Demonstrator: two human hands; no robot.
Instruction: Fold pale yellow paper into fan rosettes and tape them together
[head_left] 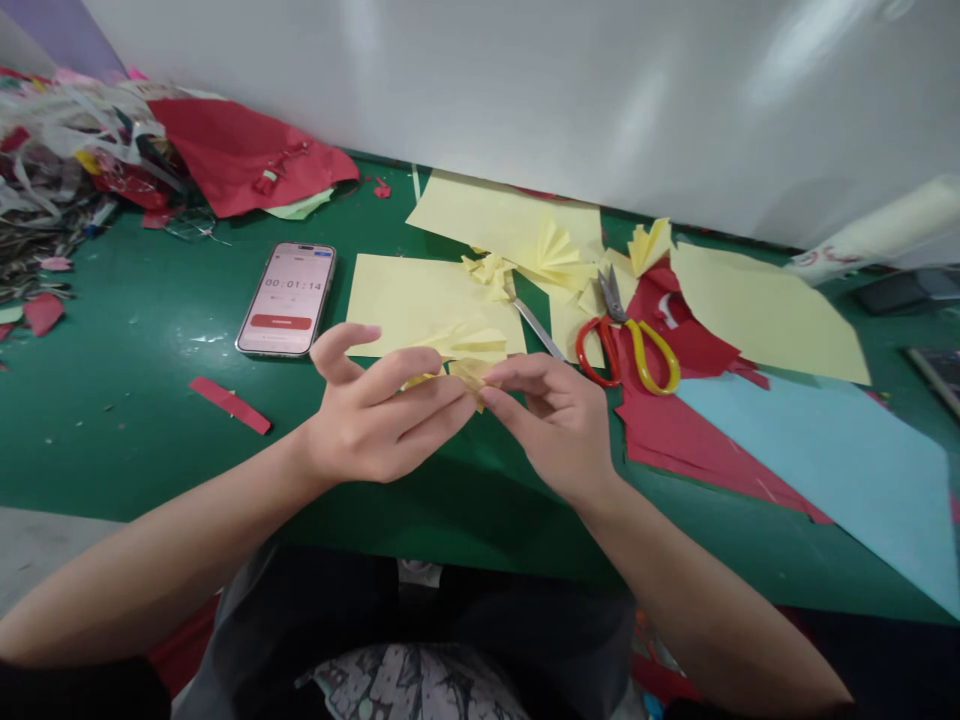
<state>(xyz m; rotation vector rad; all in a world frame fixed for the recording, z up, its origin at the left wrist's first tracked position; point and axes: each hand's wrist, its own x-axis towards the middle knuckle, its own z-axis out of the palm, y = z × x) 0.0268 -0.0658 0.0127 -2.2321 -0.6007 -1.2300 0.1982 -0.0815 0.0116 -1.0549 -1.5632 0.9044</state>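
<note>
Between my two hands, low over the green table, is a small piece of yellow paper [468,373] with folds in it. My left hand [386,410] grips its left side, the index finger and thumb partly raised. The thumb and index finger of my right hand [559,415] pinch its right edge. Just beyond the fingers, pleated yellow paper [472,342] fans out over a flat yellow sheet [405,290]. Scissors [626,335] with one red and one yellow handle lie beyond my right hand, touching neither hand.
A phone [289,300] showing a timer lies left of the yellow sheet. Red paper [675,430] and a light blue sheet [840,460] spread to the right. Scraps and wire-like bits [67,200] heap at the far left. A white wall [510,90] bounds the table's back.
</note>
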